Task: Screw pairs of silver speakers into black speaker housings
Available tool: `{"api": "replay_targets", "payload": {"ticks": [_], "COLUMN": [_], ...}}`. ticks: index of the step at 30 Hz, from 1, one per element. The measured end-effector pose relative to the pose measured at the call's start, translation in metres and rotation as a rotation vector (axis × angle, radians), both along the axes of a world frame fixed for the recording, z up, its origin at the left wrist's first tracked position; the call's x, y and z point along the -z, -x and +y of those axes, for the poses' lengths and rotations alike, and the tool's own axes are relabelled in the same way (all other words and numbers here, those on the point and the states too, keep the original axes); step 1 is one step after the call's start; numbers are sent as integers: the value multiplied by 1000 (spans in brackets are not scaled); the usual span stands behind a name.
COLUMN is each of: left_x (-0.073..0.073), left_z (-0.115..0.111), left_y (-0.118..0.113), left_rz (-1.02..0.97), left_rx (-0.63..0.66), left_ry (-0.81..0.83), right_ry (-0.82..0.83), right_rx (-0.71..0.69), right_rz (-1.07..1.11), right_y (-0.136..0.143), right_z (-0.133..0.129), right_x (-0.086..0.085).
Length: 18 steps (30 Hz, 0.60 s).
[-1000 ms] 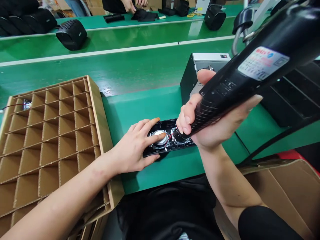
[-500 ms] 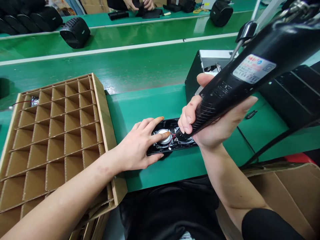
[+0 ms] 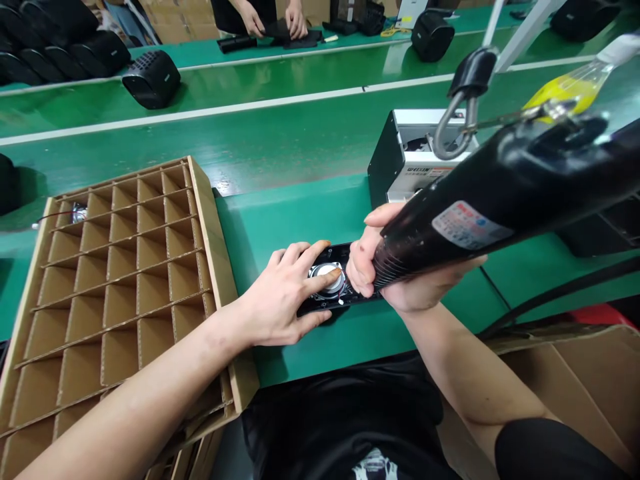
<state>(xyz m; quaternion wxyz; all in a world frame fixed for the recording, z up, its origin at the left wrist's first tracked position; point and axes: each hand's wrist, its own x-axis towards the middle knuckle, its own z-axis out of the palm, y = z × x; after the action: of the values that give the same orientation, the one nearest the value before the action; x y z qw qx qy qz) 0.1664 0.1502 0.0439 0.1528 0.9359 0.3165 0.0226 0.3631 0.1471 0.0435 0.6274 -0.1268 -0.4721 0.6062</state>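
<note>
A narrow black speaker housing (image 3: pixel 341 252) lies open side up on the green mat. Inside it, a round speaker driver (image 3: pixel 326 269) with a white centre shows beside my left hand's index finger. My left hand (image 3: pixel 280 297) grips the housing's left end, thumb on the near edge, index finger pressing on the driver. A small wire connector (image 3: pixel 341 301) hangs by the near edge. My right hand (image 3: pixel 410 290) is wrapped round a black electric screwdriver (image 3: pixel 505 180), slanting down to the housing's right half. Its tip and that half are hidden by my fingers.
On the left stands a cardboard box with dividers (image 3: pixel 215 247), one part in its far-left cell. A screw feeder (image 3: pixel 387 160) is behind the screwdriver. Black speakers (image 3: pixel 153 79) sit across the line, where another person's hands (image 3: pixel 295 20) handle dark material. A cable (image 3: pixel 560 293) crosses at right.
The screwdriver has come lower and tilted flatter, with my right hand moving slightly left over the housing. My left hand keeps its hold. The view has shifted slightly.
</note>
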Motion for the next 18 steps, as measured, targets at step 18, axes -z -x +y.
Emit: {"api": "replay_targets", "payload": {"ticks": [18], "left_x": [12], "left_z": [-4], "left_y": [0], "left_rz": [-149], "left_rx": [-20], "left_ry": [4], "right_ry": [-123], "right_rx": [253], "right_rz": [-67], "right_y": [-33], "right_z": [8], "right_x": [-45]}}
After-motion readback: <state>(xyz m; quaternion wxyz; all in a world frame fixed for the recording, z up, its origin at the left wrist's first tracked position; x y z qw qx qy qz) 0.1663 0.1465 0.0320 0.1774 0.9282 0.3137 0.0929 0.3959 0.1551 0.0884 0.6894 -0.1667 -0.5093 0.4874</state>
